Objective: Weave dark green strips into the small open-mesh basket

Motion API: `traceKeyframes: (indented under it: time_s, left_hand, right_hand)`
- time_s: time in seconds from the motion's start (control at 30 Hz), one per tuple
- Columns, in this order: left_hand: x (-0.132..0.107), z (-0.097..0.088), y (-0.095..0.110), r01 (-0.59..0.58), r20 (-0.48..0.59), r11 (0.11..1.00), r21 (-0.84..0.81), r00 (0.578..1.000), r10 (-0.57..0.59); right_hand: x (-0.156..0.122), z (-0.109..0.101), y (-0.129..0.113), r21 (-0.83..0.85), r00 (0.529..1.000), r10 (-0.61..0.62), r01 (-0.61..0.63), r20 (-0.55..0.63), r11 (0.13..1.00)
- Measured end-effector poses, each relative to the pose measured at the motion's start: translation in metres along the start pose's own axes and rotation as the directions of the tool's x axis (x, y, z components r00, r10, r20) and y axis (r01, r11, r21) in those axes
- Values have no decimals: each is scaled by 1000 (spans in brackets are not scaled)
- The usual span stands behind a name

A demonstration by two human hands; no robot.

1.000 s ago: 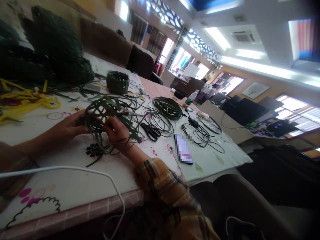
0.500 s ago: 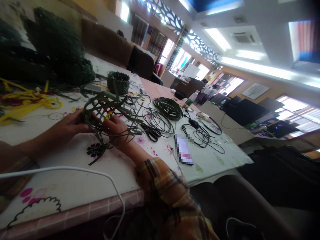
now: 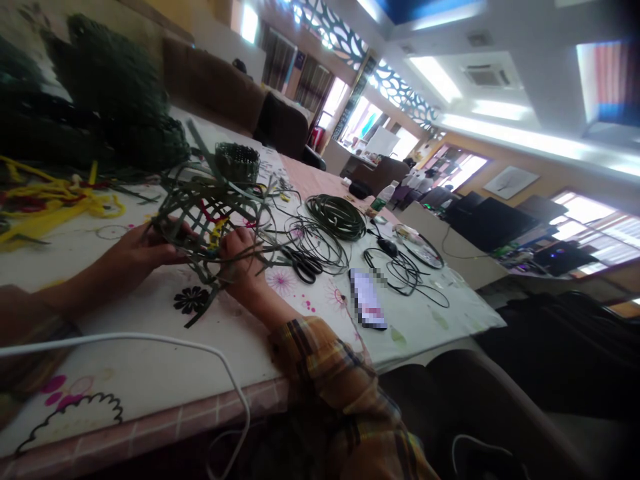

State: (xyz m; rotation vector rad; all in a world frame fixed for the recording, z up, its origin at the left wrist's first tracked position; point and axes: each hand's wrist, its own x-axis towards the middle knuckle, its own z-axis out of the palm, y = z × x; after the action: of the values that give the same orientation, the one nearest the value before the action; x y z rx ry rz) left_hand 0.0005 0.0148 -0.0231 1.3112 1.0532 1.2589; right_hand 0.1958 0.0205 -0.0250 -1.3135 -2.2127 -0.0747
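A loose open weave of dark green strips (image 3: 207, 203) is held just above the white flowered tablecloth (image 3: 150, 360). My left hand (image 3: 137, 247) grips its near left side, fingers curled under the strips. On its right side, my right hand (image 3: 240, 260) is closed on the strips, next to a bit of red and yellow cord inside the weave. Long green strip ends stick out from the weave in all directions.
A small finished green basket (image 3: 237, 162) stands behind the weave. Black scissors (image 3: 303, 263), coils of green cord (image 3: 336, 215), a phone (image 3: 369, 305) and black cables (image 3: 405, 270) lie to the right. Yellow cord (image 3: 50, 197) and dark green woven piles (image 3: 100, 100) sit far left. A white cable (image 3: 150, 340) crosses the near edge.
Both hands have turned and tilted the green weave, so its flat lattice now faces up and its strip ends point up and left. The hands stayed in nearly the same place.
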Motion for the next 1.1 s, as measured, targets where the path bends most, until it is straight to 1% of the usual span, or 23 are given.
traceKeyframes:
  time_s: [0.13, 0.2, 0.27, 0.4, 0.47, 0.57, 0.63, 0.7, 0.73, 0.87, 0.93, 1.0, 1.07, 1.1]
  left_hand:
    - [-2, -1, -1, -47, 46, 988, 150, 998, 41]
    - [-2, -3, -2, -66, 72, 982, 176, 996, 54]
    - [-3, -6, -2, -69, 104, 982, 177, 993, 51]
    - [-4, -6, 2, -73, 106, 988, 138, 993, 58]
    - [-4, -4, 5, -107, 108, 983, 152, 990, 91]
    - [-5, -1, 7, -182, 140, 958, 221, 978, 153]
    - [-4, 0, 5, -217, 142, 951, 222, 972, 189]
    - [-3, 1, 3, -212, 120, 959, 188, 974, 192]
    - [-2, 1, 2, -186, 105, 968, 170, 980, 170]
    - [-2, 2, 2, -22, 49, 997, 76, 999, 18]
    - [-3, 3, 4, 4, 2, 1000, 27, 1000, -4]
    - [-4, 4, 6, -21, -66, 1000, -20, 998, 20]
    - [-5, 3, 7, -70, -119, 997, -22, 991, 67]
    - [-6, 3, 7, -93, -125, 996, 1, 988, 93]
  right_hand:
    - [-1, -4, -7, 60, 985, 159, -163, 64, 985]
    - [-2, -5, -9, 117, 978, 194, -203, 83, 972]
    - [-2, -4, -8, 187, 983, 170, -179, 63, 966]
    - [-1, 0, -2, 245, 999, 32, -24, -29, 969]
    - [-1, 1, 0, 269, 998, 23, -9, -50, 963]
    - [-1, 1, 1, 326, 998, 36, -16, -55, 945]
    - [0, 0, 2, 337, 999, 4, 11, -43, 942]
    - [1, 0, 2, 318, 999, -47, 53, -24, 947]
    - [1, 1, 3, 298, 997, -80, 82, -20, 951]
    - [2, 0, 6, 165, 969, -240, 247, -64, 955]
    - [2, -3, 8, 103, 955, -294, 297, -46, 949]
    - [3, -5, 10, 59, 960, -279, 280, -25, 958]
    - [4, -5, 11, 50, 976, -213, 215, -34, 975]
    - [4, -4, 12, 64, 984, -172, 175, -47, 983]
